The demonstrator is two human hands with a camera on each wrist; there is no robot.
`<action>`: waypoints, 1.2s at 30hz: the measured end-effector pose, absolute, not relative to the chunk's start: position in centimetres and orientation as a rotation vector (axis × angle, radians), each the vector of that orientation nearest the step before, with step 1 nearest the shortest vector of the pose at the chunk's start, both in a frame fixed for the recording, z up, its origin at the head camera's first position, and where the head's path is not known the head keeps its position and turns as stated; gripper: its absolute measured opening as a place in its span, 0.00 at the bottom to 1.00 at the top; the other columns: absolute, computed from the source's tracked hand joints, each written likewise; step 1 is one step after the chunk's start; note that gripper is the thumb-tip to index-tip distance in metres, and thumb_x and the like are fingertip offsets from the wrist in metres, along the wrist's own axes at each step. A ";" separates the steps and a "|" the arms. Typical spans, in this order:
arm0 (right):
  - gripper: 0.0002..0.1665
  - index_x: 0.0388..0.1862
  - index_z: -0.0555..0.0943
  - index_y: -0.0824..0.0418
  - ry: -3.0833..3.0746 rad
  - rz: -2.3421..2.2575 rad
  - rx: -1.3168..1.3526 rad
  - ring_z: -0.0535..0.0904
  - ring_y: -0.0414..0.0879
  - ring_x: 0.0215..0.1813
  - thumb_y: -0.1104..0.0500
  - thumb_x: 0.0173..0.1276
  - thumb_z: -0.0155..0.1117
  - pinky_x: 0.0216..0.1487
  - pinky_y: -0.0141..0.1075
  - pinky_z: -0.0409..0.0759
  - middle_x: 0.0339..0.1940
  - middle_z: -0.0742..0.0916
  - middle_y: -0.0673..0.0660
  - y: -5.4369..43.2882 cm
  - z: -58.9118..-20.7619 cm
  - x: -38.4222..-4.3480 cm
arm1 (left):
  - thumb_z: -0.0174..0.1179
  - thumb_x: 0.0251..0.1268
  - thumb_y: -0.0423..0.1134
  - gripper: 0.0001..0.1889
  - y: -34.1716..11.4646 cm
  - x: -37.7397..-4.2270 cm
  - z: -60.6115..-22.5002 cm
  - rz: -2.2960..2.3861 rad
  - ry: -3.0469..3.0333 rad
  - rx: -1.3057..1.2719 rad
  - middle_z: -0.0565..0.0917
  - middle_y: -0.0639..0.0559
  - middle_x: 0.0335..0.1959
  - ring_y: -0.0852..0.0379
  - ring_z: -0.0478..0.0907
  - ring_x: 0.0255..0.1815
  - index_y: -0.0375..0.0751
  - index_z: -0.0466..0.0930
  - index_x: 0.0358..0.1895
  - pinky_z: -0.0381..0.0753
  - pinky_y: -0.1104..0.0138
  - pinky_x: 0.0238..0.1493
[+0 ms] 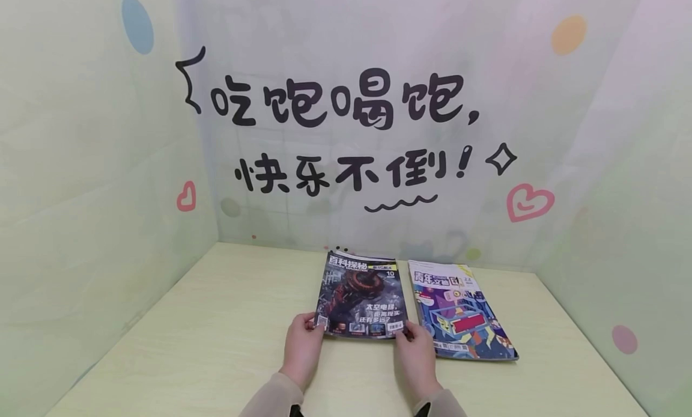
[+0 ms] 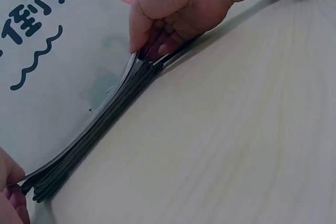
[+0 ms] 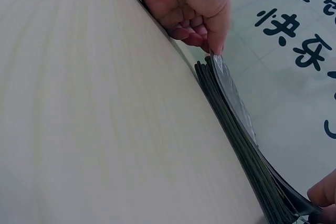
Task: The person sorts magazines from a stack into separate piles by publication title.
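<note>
A dark-covered magazine (image 1: 359,294) lies on top of a stack of magazines (image 2: 97,132), whose near edges show in both wrist views. At its near left corner my left hand (image 1: 303,350) pinches the top magazine between thumb and fingers. My right hand (image 1: 417,356) pinches the near right corner of the same magazine. Both corners are raised a little, and the edge bows down between them onto the stack below. How many magazines the stack holds is hard to tell.
To the right lies a second pile topped by a colourful purple and blue magazine (image 1: 459,312), close beside my right hand. Everything rests on a pale wooden table (image 1: 216,321). Printed fabric walls (image 1: 346,219) enclose its back and sides.
</note>
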State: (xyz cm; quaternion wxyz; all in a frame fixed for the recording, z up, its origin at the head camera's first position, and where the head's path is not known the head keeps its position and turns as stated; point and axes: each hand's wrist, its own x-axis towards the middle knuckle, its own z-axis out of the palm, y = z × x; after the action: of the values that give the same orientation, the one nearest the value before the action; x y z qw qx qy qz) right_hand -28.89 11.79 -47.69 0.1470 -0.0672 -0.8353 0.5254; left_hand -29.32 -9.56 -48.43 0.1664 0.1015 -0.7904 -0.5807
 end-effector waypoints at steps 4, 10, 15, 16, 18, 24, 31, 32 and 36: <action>0.22 0.53 0.77 0.77 -2.407 1.510 -0.213 0.74 0.61 0.55 0.63 0.65 0.60 0.57 0.54 0.72 0.49 0.80 0.69 11.8 -47.5 -28.7 | 0.55 0.63 0.31 0.23 -9.7 -29.4 -48.4 -1.688 -2.285 0.283 0.75 0.45 0.35 0.53 0.70 0.34 0.26 0.70 0.61 0.75 0.64 0.34; 0.20 0.51 0.79 0.76 -2.345 1.589 -0.253 0.74 0.64 0.58 0.62 0.65 0.62 0.59 0.55 0.72 0.51 0.81 0.71 11.8 -47.4 -28.5 | 0.54 0.60 0.32 0.23 -9.8 -29.0 -48.2 -1.692 -2.279 0.304 0.72 0.47 0.31 0.53 0.67 0.31 0.28 0.72 0.60 0.70 0.65 0.30; 0.17 0.48 0.80 0.75 -2.283 1.649 -0.284 0.77 0.59 0.52 0.64 0.64 0.62 0.54 0.50 0.77 0.47 0.83 0.68 11.7 -47.6 -28.5 | 0.56 0.59 0.34 0.20 -9.7 -28.9 -48.2 -1.691 -2.247 0.307 0.71 0.48 0.30 0.54 0.67 0.29 0.29 0.74 0.54 0.69 0.65 0.30; 0.17 0.48 0.80 0.75 -2.264 1.677 -0.288 0.78 0.57 0.50 0.65 0.63 0.62 0.51 0.48 0.79 0.45 0.84 0.68 11.7 -47.7 -28.5 | 0.56 0.60 0.34 0.19 -9.7 -28.9 -48.2 -1.691 -2.243 0.301 0.71 0.48 0.30 0.54 0.67 0.28 0.29 0.74 0.54 0.70 0.65 0.30; 0.17 0.48 0.80 0.75 -2.228 1.733 -0.297 0.79 0.52 0.44 0.65 0.63 0.61 0.44 0.41 0.82 0.43 0.84 0.66 11.7 -47.7 -28.5 | 0.56 0.62 0.34 0.18 -9.7 -28.9 -48.3 -1.710 -2.232 0.297 0.72 0.48 0.30 0.56 0.69 0.27 0.28 0.73 0.53 0.73 0.66 0.28; 0.19 0.52 0.74 0.80 -2.120 1.921 -0.297 0.79 0.42 0.30 0.67 0.66 0.57 0.31 0.31 0.82 0.36 0.83 0.65 11.6 -47.8 -28.4 | 0.54 0.62 0.30 0.22 -9.7 -29.0 -48.5 -1.818 -2.207 0.275 0.73 0.46 0.30 0.57 0.73 0.22 0.25 0.68 0.59 0.75 0.68 0.20; 0.29 0.65 0.61 0.83 -2.122 2.081 -0.278 0.81 0.43 0.25 0.71 0.65 0.47 0.27 0.34 0.83 0.38 0.82 0.69 11.6 -47.7 -28.4 | 0.52 0.61 0.31 0.28 -9.7 -29.0 -48.3 -1.842 -2.264 0.263 0.76 0.46 0.31 0.57 0.73 0.22 0.26 0.65 0.66 0.76 0.68 0.22; 0.30 0.65 0.60 0.84 -2.134 2.082 -0.276 0.81 0.43 0.25 0.71 0.66 0.47 0.27 0.34 0.83 0.38 0.83 0.69 11.6 -47.7 -28.4 | 0.52 0.61 0.31 0.28 -9.7 -29.0 -48.3 -1.852 -2.266 0.254 0.76 0.46 0.31 0.57 0.73 0.21 0.25 0.64 0.66 0.77 0.68 0.21; 0.28 0.65 0.60 0.83 -2.129 2.088 -0.291 0.81 0.43 0.25 0.70 0.68 0.45 0.26 0.34 0.83 0.36 0.83 0.68 11.6 -47.8 -28.5 | 0.50 0.61 0.29 0.29 -9.9 -29.0 -48.3 -1.933 -2.257 0.191 0.80 0.43 0.31 0.58 0.76 0.19 0.23 0.60 0.67 0.80 0.67 0.20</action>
State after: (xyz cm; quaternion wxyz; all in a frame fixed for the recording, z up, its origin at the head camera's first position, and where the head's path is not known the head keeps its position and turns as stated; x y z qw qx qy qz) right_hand -28.50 11.58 -47.76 0.0724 -0.0967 -0.7088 0.6950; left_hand -28.98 -9.94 -48.31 0.0818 0.0641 -0.7553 -0.6471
